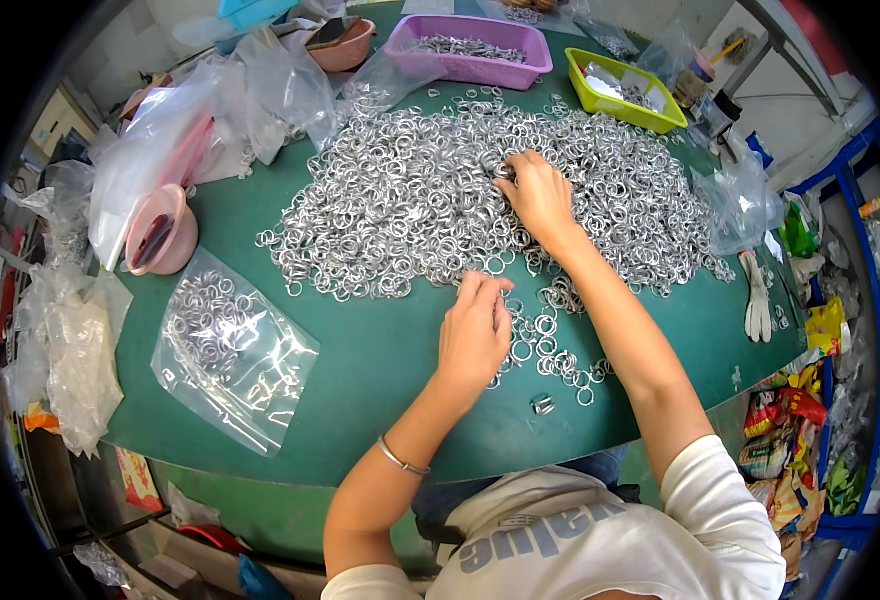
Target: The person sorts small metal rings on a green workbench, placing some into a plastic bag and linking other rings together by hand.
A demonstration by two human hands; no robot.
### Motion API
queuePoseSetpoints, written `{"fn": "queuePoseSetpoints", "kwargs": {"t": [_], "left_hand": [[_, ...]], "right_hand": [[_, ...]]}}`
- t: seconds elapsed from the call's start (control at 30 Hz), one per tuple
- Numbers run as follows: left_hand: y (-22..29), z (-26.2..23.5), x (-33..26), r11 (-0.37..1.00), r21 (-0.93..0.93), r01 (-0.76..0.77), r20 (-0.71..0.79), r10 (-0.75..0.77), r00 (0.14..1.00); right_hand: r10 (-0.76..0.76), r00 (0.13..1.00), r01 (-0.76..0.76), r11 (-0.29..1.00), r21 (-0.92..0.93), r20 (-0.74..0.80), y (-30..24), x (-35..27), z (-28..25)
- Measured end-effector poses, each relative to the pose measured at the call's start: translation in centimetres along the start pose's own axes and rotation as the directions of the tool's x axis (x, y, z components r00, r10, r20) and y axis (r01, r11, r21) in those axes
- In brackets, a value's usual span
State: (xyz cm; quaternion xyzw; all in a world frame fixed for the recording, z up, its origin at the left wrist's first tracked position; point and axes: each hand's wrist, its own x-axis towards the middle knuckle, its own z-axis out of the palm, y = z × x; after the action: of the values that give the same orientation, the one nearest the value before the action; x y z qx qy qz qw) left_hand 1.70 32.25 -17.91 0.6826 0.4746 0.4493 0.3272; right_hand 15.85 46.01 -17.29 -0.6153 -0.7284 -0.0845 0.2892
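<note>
the heap of metal rings (400, 195) runs left to right across the middle of the surface (360, 360). the right hand (540, 197), nearer, bends over it; the left hand (474, 332) curls by its near fringe. i cannot tell what either grip holds.

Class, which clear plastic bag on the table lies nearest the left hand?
The bag with silvery rings inside, at the table's front left, is nearest the left hand; the other bags lie farther off.
</note>
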Motion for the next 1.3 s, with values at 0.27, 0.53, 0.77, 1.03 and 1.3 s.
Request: {"fn": "queuePoseSetpoints", "kwargs": {"t": [0.27, 0.53, 0.77, 1.03, 1.3], "left_hand": [[0.1, 0.5, 0.1, 0.999, -0.040, -0.021, -0.004, 0.021, 1.000], [-0.3, 0.7, 0.2, 0.619, -0.692, 0.371, 0.200, -0.330, 0.923], [-1.3, 1.1, -0.1, 0.712, -0.594, 0.375, 0.298, -0.238, 0.924], [2.2, -0.3, 1.5, 0.115, -0.784, 0.610, 0.497, -0.473, 0.728], [-1.1, -0.2, -0.1, 0.162, -0.790, 0.592, 0.535, -0.291, 0.793]], "right_hand": [[0.018, 0.984, 0.044, 0.940, 0.339, -0.177, 3.3, -1.1, -1.7], [0.211, 0.818, -0.576, 0.303, 0.759, 0.536, -1.1, -9.1, -7.7], [0.215, 0.763, -0.616, -0.039, 0.787, 0.609, -0.9, -10.1, -8.5], [0.335, 0.931, -0.361, 0.788, 0.499, 0.144, 2.5, -10.1, -7.7], [0.028, 0.958, -0.119, 0.945, 0.305, 0.286, -2.2, -4.3, -5.7]]}}
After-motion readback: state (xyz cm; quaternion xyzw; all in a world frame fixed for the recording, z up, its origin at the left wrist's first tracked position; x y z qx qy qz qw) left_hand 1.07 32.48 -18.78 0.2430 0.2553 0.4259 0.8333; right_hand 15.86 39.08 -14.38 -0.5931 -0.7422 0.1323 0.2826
